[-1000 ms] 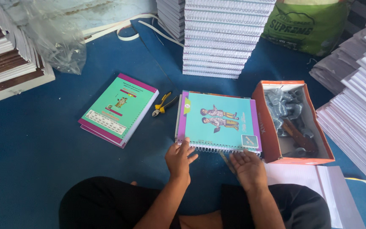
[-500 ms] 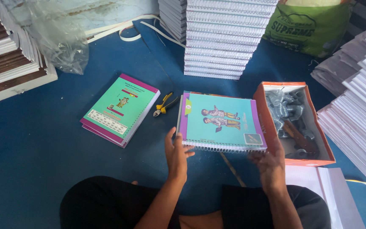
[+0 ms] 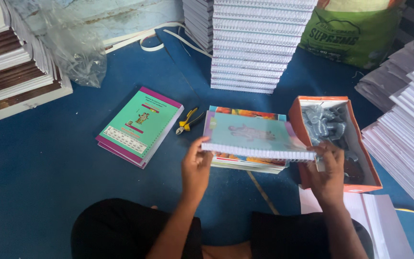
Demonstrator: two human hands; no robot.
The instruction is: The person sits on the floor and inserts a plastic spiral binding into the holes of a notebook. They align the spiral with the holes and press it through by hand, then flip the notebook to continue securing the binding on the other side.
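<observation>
left hand (image 3: 195,165) + right hand (image 3: 327,170) grip spiral-bound notebook (image 3: 255,136) by its ends, lifted over book pile (image 3: 245,163) | orange box (image 3: 341,184) beside right hand: grey spiral coils (image 3: 324,124) inside

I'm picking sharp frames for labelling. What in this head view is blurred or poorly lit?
Head view: the spiral notebook lifted between the left hand and right hand is motion-smeared, its cover picture unreadable; the green book and pliers on the blue floor are sharp; light is soft and even, without glare; the orange box interior is dim.
</observation>
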